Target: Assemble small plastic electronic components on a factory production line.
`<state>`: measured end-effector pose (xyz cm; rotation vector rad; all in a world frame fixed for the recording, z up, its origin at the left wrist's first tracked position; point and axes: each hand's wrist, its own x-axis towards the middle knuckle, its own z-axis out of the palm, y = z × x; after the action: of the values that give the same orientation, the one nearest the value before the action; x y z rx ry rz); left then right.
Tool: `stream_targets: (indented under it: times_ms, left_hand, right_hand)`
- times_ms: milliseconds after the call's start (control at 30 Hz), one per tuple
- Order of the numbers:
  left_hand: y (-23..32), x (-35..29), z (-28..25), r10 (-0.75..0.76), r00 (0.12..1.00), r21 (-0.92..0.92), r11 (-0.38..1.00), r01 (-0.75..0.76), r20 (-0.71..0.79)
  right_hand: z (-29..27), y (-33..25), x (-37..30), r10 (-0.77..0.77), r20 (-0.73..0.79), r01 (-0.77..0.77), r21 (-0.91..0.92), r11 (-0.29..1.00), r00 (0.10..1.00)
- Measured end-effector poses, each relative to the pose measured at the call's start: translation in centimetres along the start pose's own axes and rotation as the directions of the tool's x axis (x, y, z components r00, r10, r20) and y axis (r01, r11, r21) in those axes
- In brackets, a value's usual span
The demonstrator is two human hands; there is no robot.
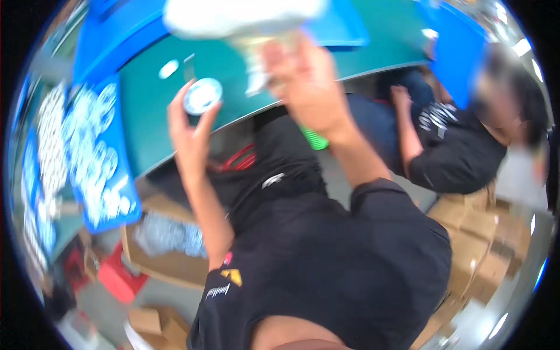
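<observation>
Over the near edge of the green table, my left hand (189, 125) holds a small white round part (203, 96) between thumb and fingers. A darker, bluish middle shows on the part's upper face. My right hand (309, 81) is raised to its right, fingers curled and smeared by motion. Pale yellowish and white shapes (255, 76) show at those fingers, too blurred to name. Just above, a large blurred white object (245, 14) crosses the top of the view. Beyond my left hand, a white oval piece (168, 69) and a thin metal piece (189, 66) lie on the table.
A blue tray (131, 192) of clear and white round parts sits left on the green table (143, 134). Another blue tray (344, 29) is at the back. A seated person (455, 146) works at right. Cardboard boxes (472, 239) are stacked behind; a red stool (119, 277) stands lower left.
</observation>
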<state>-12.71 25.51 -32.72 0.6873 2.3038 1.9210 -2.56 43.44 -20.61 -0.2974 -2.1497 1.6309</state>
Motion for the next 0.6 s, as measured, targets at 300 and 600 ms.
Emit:
stream_targets:
  times_ms: [300,600]
  left_hand:
    - [-1.0,-0.5,0.0,0.084,0.995,0.15,0.986,-0.075,-0.055]
    - [-2.4,-0.3,-0.7,0.07,0.995,-0.008,0.997,-0.071,-0.07]
  right_hand:
    - [1.8,5.7,-3.1,0.482,0.087,-0.488,0.067,0.87,0.872]
    - [0.9,-1.3,-0.2,-0.052,-0.307,0.127,0.229,0.965,0.95]
